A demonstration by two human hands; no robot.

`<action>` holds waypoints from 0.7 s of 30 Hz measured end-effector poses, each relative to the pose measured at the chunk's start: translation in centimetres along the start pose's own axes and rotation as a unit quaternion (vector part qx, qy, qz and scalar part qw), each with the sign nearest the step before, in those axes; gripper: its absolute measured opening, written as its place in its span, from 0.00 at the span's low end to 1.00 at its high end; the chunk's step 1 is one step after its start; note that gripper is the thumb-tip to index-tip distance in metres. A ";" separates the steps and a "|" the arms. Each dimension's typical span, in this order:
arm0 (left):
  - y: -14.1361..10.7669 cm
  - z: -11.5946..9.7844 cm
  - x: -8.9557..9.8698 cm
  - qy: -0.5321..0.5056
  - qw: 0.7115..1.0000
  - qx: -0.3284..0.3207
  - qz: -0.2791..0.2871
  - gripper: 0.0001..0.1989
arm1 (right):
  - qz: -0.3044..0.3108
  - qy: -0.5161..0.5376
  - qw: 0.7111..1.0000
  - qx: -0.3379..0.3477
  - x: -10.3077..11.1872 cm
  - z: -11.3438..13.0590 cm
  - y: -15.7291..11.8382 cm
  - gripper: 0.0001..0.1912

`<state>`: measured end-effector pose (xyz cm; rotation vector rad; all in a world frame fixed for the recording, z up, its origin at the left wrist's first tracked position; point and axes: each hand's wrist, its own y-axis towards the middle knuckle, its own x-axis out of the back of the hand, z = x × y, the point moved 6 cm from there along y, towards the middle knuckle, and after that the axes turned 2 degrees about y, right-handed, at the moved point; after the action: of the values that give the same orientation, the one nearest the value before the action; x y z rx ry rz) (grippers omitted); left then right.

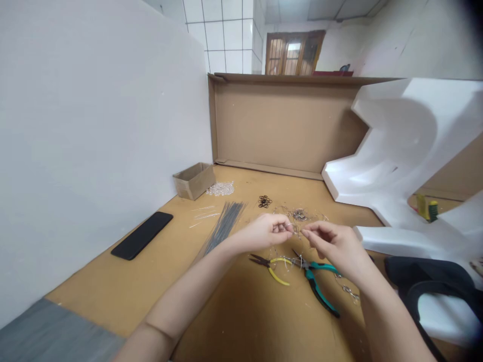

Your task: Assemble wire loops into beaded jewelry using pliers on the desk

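My left hand [274,232] is closed, its fingertips pinching a thin silvery wire piece [296,231]. Opposite it, my right hand [334,242] closes thumb and forefinger at the other side of the same piece. A fine wire chain with clear beads [286,264] seems to dangle below my fingers, blurred against the tools. Beneath my hands lie yellow-handled pliers [279,274] and larger green-and-black-handled pliers [319,286]. Just beyond my fingers sits a small heap of silvery metal bits [300,214], with dark rings or clasps [264,201] to its left.
A bundle of straight grey wires [225,223] lies left of my hands, with a few loose wires [207,215]. Clear beads [221,188] are heaped beside a small cardboard box [194,181]. A black phone [142,235] lies far left. White foam [396,146] stands right.
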<state>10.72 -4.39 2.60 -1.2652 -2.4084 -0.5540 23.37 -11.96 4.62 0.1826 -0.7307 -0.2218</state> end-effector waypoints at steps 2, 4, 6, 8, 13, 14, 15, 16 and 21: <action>0.0 0.0 -0.1 0.007 1.000 -0.001 -0.012 0.06 | -0.007 0.038 0.999 -0.023 -0.1 -0.4 0.1 0.13; 0.0 0.1 0.0 0.000 1.000 0.008 -0.023 0.05 | -0.018 0.063 0.998 -0.027 0.0 -0.6 0.1 0.13; 0.0 0.1 0.1 -0.020 0.999 0.021 -0.031 0.05 | -0.023 0.061 0.998 -0.015 0.0 -0.6 0.1 0.12; 0.1 0.2 0.2 -0.042 0.998 0.037 -0.031 0.05 | -0.026 0.042 0.999 0.003 0.2 -0.5 0.0 0.11; 0.1 0.3 0.2 -0.072 0.994 0.074 -0.028 0.05 | -0.036 0.005 0.998 0.056 0.6 -0.1 0.0 0.09; 0.0 0.3 0.2 -0.077 0.993 0.080 -0.030 0.05 | -0.035 0.007 0.998 0.061 0.7 -0.1 0.0 0.09; 0.0 0.3 0.2 -0.083 0.993 0.084 -0.031 0.05 | -0.034 0.011 0.997 0.064 0.7 -0.2 0.0 0.09; 0.0 0.2 0.2 -0.087 0.992 0.087 -0.033 0.05 | -0.032 0.015 0.997 0.065 0.7 -0.2 0.0 0.09; 0.1 0.3 0.4 -0.098 0.990 0.092 -0.040 0.05 | -0.034 0.001 0.995 0.095 0.9 0.0 0.0 0.09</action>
<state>10.51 -3.96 2.59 -1.1981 -2.6114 -0.2305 23.98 -12.22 5.16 0.3892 -0.7440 -0.2177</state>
